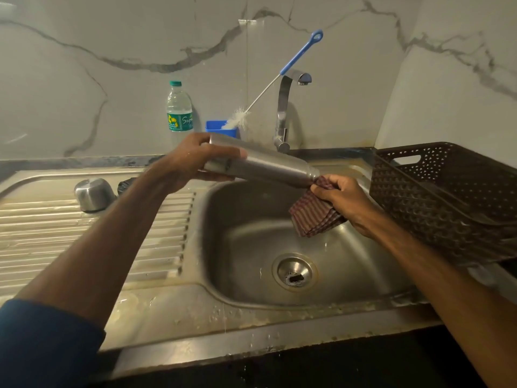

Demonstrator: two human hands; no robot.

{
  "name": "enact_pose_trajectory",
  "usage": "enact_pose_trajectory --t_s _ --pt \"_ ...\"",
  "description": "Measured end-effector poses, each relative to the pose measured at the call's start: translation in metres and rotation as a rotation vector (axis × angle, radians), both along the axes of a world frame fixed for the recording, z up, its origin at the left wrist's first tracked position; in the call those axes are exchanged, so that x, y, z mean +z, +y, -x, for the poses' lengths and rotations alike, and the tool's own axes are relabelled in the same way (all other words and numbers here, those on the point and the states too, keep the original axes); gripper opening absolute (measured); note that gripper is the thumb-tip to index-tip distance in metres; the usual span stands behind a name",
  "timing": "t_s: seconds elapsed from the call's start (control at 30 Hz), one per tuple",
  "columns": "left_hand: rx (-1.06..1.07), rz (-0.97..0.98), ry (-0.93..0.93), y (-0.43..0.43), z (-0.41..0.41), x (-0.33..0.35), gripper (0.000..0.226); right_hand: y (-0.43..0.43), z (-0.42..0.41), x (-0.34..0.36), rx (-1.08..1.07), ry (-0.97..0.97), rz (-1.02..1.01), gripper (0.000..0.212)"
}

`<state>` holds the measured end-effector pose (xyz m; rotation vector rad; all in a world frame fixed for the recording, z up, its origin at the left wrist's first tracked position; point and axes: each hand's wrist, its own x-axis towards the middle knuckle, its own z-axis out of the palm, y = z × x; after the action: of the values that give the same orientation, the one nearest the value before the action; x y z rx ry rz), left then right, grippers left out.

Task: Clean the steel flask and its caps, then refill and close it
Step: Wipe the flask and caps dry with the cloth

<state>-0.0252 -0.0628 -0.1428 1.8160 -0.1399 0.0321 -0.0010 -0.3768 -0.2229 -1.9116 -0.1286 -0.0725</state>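
- The left hand (190, 163) grips the flask (268, 166) round its wide base end, fingers curled over the top and thumb below.
- The flask is held in the air, nearly level, with its neck tipped down to the right. It hangs over the back left edge of the sink (237, 247), in front of the tap (284, 107).
- The right hand (344, 197) pinches a folded checked cloth (313, 217) against the flask's neck. The rest of the cloth hangs down into the basin, clear of its walls.
- Below both hands the basin is open down to the drain (295, 271).
- A steel cap (93, 194) sits dome up at the back of the drainboard (56, 233), well left of the flask. A black cap (125, 184) lies just beside it, partly hidden by the left forearm.
- A dark basket (447, 203) sits along the sink's right edge, near the right wrist. Its near corner overhangs the rim.
- A bottle (179, 107) and a blue holder (221, 128) stand on the desk by the wall, just behind the left hand.
- A brush (300, 53) leans from the holder towards the tap spout, its handle rising above the spout.
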Motion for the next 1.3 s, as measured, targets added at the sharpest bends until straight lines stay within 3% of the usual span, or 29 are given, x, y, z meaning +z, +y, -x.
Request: enact_pose_trajectory --t_s 0.2,0.4,0.57,0.73,0.9,1.2,1.3 --pt "0.163 0.149 -0.103 -0.003 -0.01 -0.007 0.041 0.018 0.008 -0.006 0.1 0.049 -0.016 0.017" --pt "0.091 0.304 -0.179 -0.017 -0.012 -0.012 0.045 0.023 0.009 -0.006 0.121 0.139 -0.126 0.018" --pt "0.104 0.257 -0.204 -0.027 -0.012 -0.017 0.074 0.031 0.014 -0.007 0.142 0.187 -0.192 0.02" --pt "0.166 0.257 -0.221 -0.02 -0.011 -0.011 0.078 0.037 0.019 -0.002 0.16 0.113 -0.089 0.018" --pt "0.279 0.174 -0.311 -0.011 -0.009 0.002 0.075 0.049 0.023 0.007 0.144 0.076 0.013 0.028" --pt "0.429 0.002 -0.391 0.011 -0.004 0.021 0.088 0.094 0.009 0.027 0.055 0.019 -0.065 0.026" --pt "0.467 -0.045 -0.405 0.02 0.0 0.028 0.078 0.11 -0.001 0.033 0.018 0.007 -0.101 0.023"
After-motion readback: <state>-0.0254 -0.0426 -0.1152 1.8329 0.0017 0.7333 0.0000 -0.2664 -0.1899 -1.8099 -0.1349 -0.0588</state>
